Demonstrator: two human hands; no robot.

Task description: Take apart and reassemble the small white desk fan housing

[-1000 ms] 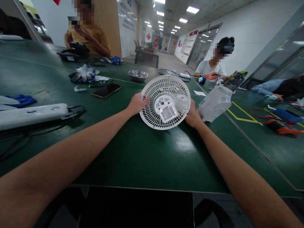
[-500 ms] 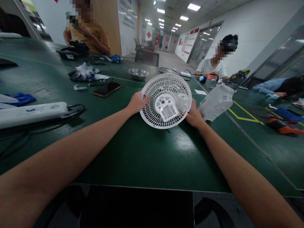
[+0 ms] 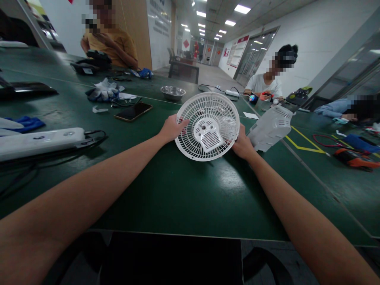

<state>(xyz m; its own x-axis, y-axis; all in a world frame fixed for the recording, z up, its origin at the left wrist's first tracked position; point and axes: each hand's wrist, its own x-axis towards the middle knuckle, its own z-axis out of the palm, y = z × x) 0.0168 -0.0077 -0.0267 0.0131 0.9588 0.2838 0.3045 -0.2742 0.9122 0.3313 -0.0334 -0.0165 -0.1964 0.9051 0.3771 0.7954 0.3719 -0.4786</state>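
Between my hands is a round white fan grille (image 3: pixel 212 136), tilted above the green table (image 3: pixel 178 198), with a slotted plate at its hub. My left hand (image 3: pixel 172 128) grips its left rim, thumb across the ribs on the near side. At the right rim, my right hand (image 3: pixel 242 143) is closed on the grille, its fingers partly hidden behind it. Just beyond my right hand stands a white plastic housing (image 3: pixel 270 127) with vent slots, leaning to the right.
A metal bowl (image 3: pixel 173 93) sits behind the grille. To the left lie a phone (image 3: pixel 133 112), work gloves (image 3: pixel 103 91) and a long white device (image 3: pixel 41 142) with a cable. An orange-and-black tool (image 3: pixel 356 157) lies far right. Several people sit around the table.
My hands and the grille hold still. At the far left edge, a dark object has come further into view over the table.
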